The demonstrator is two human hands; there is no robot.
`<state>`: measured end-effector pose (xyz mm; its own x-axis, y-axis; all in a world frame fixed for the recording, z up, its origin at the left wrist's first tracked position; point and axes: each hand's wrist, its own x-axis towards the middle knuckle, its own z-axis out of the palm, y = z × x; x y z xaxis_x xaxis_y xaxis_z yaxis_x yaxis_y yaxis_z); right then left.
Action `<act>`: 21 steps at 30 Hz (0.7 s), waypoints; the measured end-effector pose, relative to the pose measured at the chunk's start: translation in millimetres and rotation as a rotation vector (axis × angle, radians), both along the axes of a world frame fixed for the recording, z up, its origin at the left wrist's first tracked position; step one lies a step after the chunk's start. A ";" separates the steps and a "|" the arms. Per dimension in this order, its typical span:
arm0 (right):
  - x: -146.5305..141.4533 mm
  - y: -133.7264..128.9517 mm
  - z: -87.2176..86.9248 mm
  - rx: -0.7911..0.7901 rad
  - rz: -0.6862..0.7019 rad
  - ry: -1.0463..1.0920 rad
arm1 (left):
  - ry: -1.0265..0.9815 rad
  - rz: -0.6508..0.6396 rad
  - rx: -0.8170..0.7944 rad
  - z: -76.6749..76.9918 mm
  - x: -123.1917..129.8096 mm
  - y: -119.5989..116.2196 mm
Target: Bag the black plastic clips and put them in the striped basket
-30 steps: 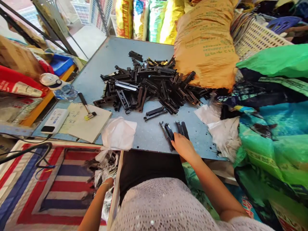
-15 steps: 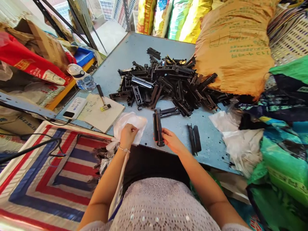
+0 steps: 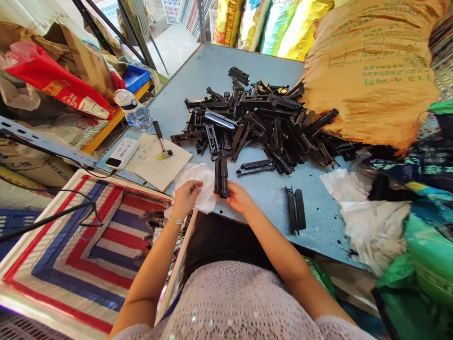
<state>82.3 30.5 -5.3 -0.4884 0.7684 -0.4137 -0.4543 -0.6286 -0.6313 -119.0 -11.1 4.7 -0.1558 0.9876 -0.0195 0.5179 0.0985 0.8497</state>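
Observation:
My right hand [image 3: 239,196] grips a long black plastic and metal part [image 3: 221,175] near its lower end and holds it upright over the table's front edge. Just left of it, my left hand [image 3: 187,198] has thumb and fingertips pressed together over a thin white plastic bag [image 3: 207,202]. What lies between those fingertips is too small to make out. Behind both hands rises a heap of similar black parts [image 3: 262,111]. One more black part [image 3: 255,166] lies in front of the heap, and a pair of dark pieces [image 3: 296,210] lies to the right.
A notepad [image 3: 155,165] carries a small brush-like tool [image 3: 163,141], beside a white box [image 3: 123,152] and a water bottle [image 3: 136,111]. On the right sit an orange sack [image 3: 371,71] and crumpled white cloth [image 3: 375,226]. A striped, lined crate [image 3: 78,236] stands at left.
My right hand has brought the black part leftward, closer to my left hand. My left hand stays pinched by the white bag. The whole view has shifted slightly.

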 end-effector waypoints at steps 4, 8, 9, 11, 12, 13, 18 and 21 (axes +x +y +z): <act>2.7 -5.5 -1.2 -0.042 0.023 0.051 | 0.011 -0.095 0.112 -6.2 4.3 -2.4; 12.5 -6.5 -0.5 -0.006 0.037 -0.032 | 0.315 -0.146 0.204 -9.7 2.4 -2.4; 17.6 -7.9 0.4 0.019 0.033 -0.076 | 0.361 -0.142 0.202 -9.5 1.4 -2.2; 30.4 -13.8 3.9 0.087 -0.011 -0.181 | 0.383 -0.144 0.198 -7.8 1.2 -1.7; 37.6 -18.3 6.5 0.120 -0.030 -0.220 | 0.375 -0.141 0.202 -6.4 2.3 -1.4; 44.8 -23.7 9.4 0.148 -0.034 -0.235 | 0.363 -0.133 0.210 -5.0 4.1 -1.2; 68.8 -50.3 19.0 0.070 0.280 -0.044 | 0.350 -0.117 0.287 -2.5 16.8 -6.6; 68.9 -55.4 15.1 -0.053 0.326 0.090 | 0.423 -0.160 0.411 -9.1 25.6 -17.8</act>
<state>151.2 -24.9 9.8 -0.7412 0.5440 -0.3933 -0.2761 -0.7811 -0.5601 -93.4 -28.9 -4.4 0.0843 0.9129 0.3995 0.8003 -0.3008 0.5187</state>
